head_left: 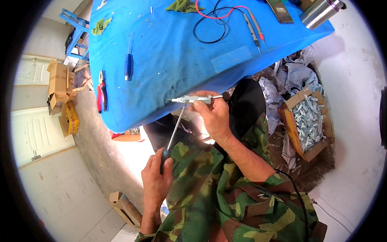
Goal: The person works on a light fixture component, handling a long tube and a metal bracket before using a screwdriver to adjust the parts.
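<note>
My left hand [156, 176] is closed around the dark handle of a screwdriver [176, 130], whose long metal shaft slants up and to the right. Its tip meets the underside of a slim, pale grey metal-looking part [186, 99], near that part's left end. Pinched between thumb and fingers, the part is held level by my right hand [213, 117] just off the table's front edge. A thin pin sticks out at its left end. What kind of part it is, I cannot make out.
On the blue-covered table [161, 52] lie another screwdriver [128, 60], red-handled pliers [101, 92], test probes [252, 28] with cables, a phone-like slab [279, 11] and a steel flask [320, 14]. To the right stands a carton [294, 133] full of small pale parts.
</note>
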Demonstrator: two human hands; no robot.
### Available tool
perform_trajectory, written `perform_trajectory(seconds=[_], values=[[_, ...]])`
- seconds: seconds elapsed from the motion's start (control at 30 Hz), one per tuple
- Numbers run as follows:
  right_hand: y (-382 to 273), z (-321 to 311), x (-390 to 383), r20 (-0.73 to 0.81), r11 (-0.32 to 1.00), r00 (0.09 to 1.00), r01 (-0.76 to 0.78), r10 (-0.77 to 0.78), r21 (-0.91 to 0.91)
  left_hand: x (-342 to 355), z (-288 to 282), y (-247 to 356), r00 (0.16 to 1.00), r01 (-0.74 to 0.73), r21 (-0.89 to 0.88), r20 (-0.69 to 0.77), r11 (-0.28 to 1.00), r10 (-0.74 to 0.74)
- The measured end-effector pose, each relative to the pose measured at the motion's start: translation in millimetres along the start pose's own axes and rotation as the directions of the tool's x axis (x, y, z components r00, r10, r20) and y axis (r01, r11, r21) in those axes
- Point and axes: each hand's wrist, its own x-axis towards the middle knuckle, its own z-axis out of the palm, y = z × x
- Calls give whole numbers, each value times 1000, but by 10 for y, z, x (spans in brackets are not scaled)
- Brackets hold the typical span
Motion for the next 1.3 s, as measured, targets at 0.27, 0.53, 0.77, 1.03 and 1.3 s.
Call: perform_trajectory(seconds=[0.27,0.53,0.77,1.03,1.3], values=[[-100,-3,17,71,988,995,81,-72,-128,233,-428,72,996,63,35,66,997,-66],[-184,-71,83,146,936,984,142,-100,-322,561,-848,214,953,-282,512,50,811,300],[-282,-209,236,302,856,946,248,-114,-453,1012,-1168,295,941,-333,441,101,833,323],[-548,-184,304,382,822,924,224,-8,-524,1305,-1329,167,956,-185,212,264,960,126],[-633,-203,389,425,846,901,161,84,-509,1359,-1312,70,959,-129,162,271,978,82]])
